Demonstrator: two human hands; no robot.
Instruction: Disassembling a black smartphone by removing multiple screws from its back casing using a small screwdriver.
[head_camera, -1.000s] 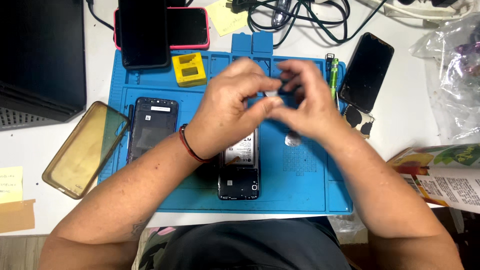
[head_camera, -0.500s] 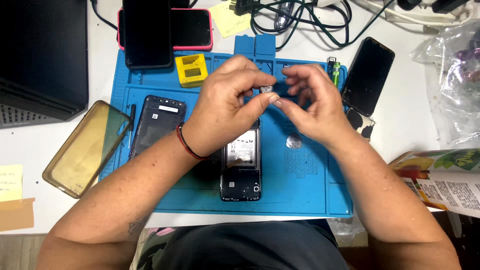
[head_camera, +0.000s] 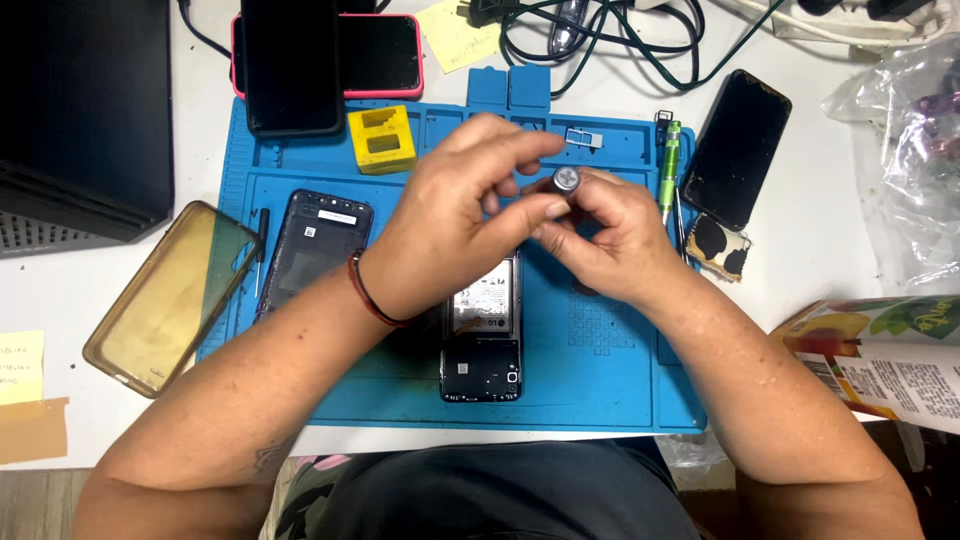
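Observation:
Both hands meet above a blue repair mat (head_camera: 600, 370). My right hand (head_camera: 610, 240) grips a small screwdriver (head_camera: 565, 181) whose round grey end cap points up at the camera. My left hand (head_camera: 450, 220) pinches the same screwdriver just below the cap with thumb and fingers. Under the hands lies an opened phone (head_camera: 482, 335) with its back off and the battery showing. A black rear cover (head_camera: 312, 250) rests on the mat to the left of it.
A yellow block (head_camera: 381, 138) and a green pen-shaped tool (head_camera: 668, 170) sit on the mat. A clear yellowed phone case (head_camera: 165, 295) lies left. Two phones (head_camera: 330, 60) lie at the back, another phone (head_camera: 736, 146) right, cables (head_camera: 600, 40) behind, a printed carton (head_camera: 890, 360) at right.
The screwdriver's round end cap has come into view between my fingers. Both hands stayed above the opened phone, shifting only slightly.

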